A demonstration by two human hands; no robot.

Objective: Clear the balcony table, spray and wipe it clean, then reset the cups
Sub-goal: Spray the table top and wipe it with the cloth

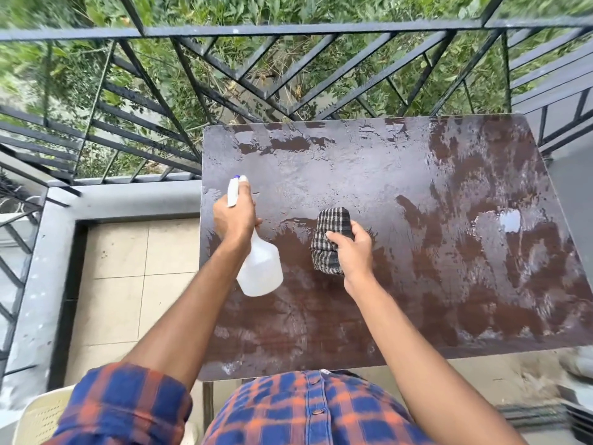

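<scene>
A dark brown table (417,284) stands against the balcony railing, its top wet and streaked across most of the surface. My left hand (234,216) grips a white plastic spray bottle (261,271) by its neck, held above the table's left side with the nozzle pointing away from me. My right hand (351,252) presses a folded black-and-white checked cloth (330,236) onto the tabletop near the middle. No cups are in view.
A black metal railing (288,30) runs behind and to the left of the table, with greenery beyond. Beige floor tiles (128,268) lie to the left. A cream plastic chair (38,419) shows at the bottom left corner.
</scene>
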